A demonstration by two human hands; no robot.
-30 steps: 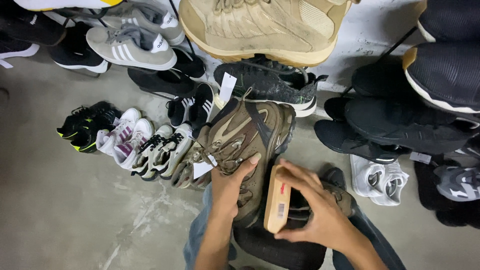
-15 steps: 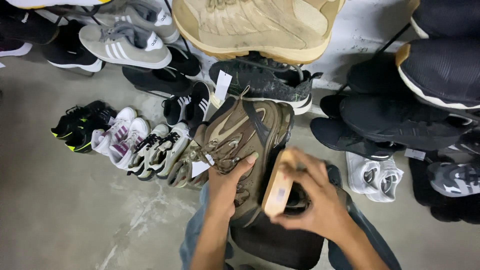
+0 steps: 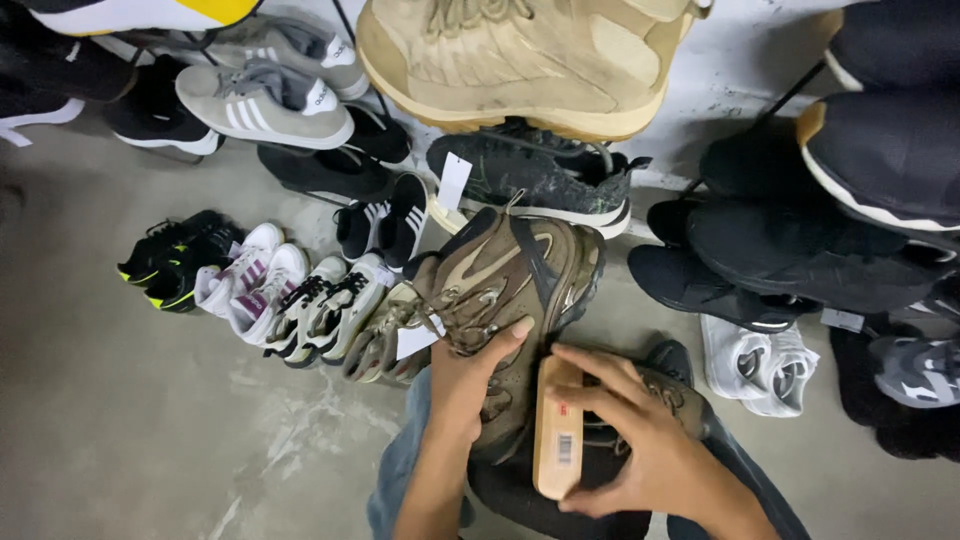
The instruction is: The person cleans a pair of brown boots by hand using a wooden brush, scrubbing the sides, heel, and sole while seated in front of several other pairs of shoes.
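My left hand (image 3: 470,378) grips a brown hiking shoe (image 3: 510,280) from the side, thumb up near its laces, toe pointing away from me. A white tag (image 3: 413,340) hangs by the laces. My right hand (image 3: 640,440) holds a wooden-backed brush (image 3: 557,428) on edge against the shoe's right side, fingers wrapped over the top. A second brown shoe (image 3: 675,385) lies partly hidden under my right hand. My knees in blue jeans (image 3: 400,470) are below.
Pairs of small sneakers (image 3: 290,305) line the concrete floor (image 3: 120,430) to the left. Black shoes (image 3: 790,250) crowd the right, white ones (image 3: 765,365) beside them. A large tan boot (image 3: 530,60) and a grey sneaker (image 3: 265,100) sit on racks above.
The brush has slid back down along the shoe's right side toward me. My left hand keeps its grip on the shoe.
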